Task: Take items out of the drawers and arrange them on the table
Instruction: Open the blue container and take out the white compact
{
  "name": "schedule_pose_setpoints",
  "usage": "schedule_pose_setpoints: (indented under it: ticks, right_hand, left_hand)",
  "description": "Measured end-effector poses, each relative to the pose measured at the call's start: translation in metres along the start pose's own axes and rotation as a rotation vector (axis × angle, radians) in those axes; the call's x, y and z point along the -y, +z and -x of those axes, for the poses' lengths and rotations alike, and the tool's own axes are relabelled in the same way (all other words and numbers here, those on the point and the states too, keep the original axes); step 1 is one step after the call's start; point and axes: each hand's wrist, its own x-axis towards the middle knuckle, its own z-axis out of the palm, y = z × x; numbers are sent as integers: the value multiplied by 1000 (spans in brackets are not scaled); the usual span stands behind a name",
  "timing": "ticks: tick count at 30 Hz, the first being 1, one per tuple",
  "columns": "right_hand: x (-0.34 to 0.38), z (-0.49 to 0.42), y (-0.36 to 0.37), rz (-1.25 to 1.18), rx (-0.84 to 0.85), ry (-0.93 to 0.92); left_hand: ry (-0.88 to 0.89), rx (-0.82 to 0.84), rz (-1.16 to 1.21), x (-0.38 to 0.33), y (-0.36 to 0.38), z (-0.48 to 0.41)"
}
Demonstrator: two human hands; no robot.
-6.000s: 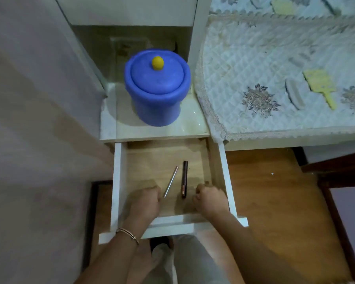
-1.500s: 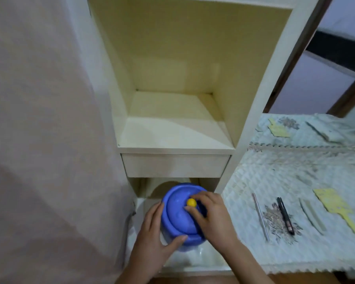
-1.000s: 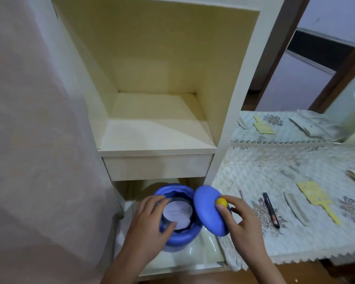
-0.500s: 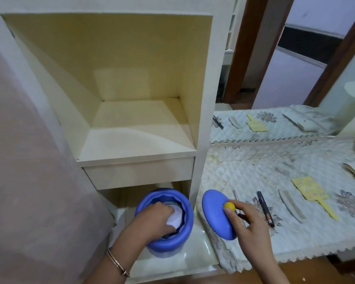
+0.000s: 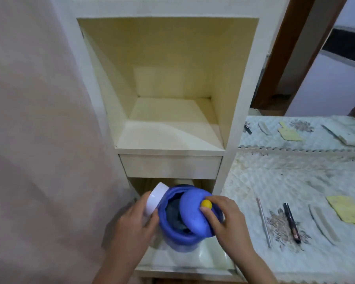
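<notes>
A blue round pot [image 5: 177,238] stands on the low shelf of a cream cabinet. My left hand [image 5: 134,224] holds a small white jar [image 5: 155,198] tilted just outside the pot's left rim. My right hand [image 5: 225,218] grips the blue lid [image 5: 193,214] by its yellow knob [image 5: 206,204], tilted over the pot's mouth and half covering it. Dark contents show inside. On the quilted table cover [image 5: 285,177] to the right lie a thin metal stick [image 5: 263,221] and a dark pen [image 5: 291,222].
A shut drawer [image 5: 170,167] sits right above the pot, under an open cubby [image 5: 170,124]. A pale comb [image 5: 321,224] and a yellow card [image 5: 349,211] lie further right on the table. A pink curtain [image 5: 35,140] hangs at the left.
My left hand came out of the pot with the white jar. My right hand swung the lid from beside the pot back over its mouth.
</notes>
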Motion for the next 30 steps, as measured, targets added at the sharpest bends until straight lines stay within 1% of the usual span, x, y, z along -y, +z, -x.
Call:
schedule_pose_setpoints:
  ticks: [1,4,6,12,19,20,22,23,25,26,27,30]
  right_hand:
    - [2,-4,8,39,30,-18]
    - [8,-15,27,162,127,-72]
    - [11,-18,36,230,165,-81]
    - [13,-17,38,341,186,-115]
    - [14,-12,34,202,248,-30]
    - [15,-10,31,175,252,-14]
    - [14,-2,19,153,217,25]
    - [11,4,11,160,182,45]
    - [-1,18,-9,188,89,100]
    - [-8,27,-19,208,41,143]
    - [-15,37,-30,232,1,189]
    - [-37,66,-56,277,-71,331]
  left_hand:
    - [-46,-29,-16,6,-4,4]
    - [-163,-31,-3,30,-5,14]
    - [-190,-33,12,38,-6,19]
    - [-194,-31,105,50,-6,27]
    - [-84,-42,62,38,-2,26]
    - [-37,-64,54,34,-2,25]
    - [126,-122,25,22,-2,21]
    - [242,-162,0,14,-2,19]
    - [532,-261,-28,0,4,16]
    - [649,-257,15,-8,9,16]
    - [742,-209,71,-17,15,16]
    - [928,-71,176,-35,50,22]
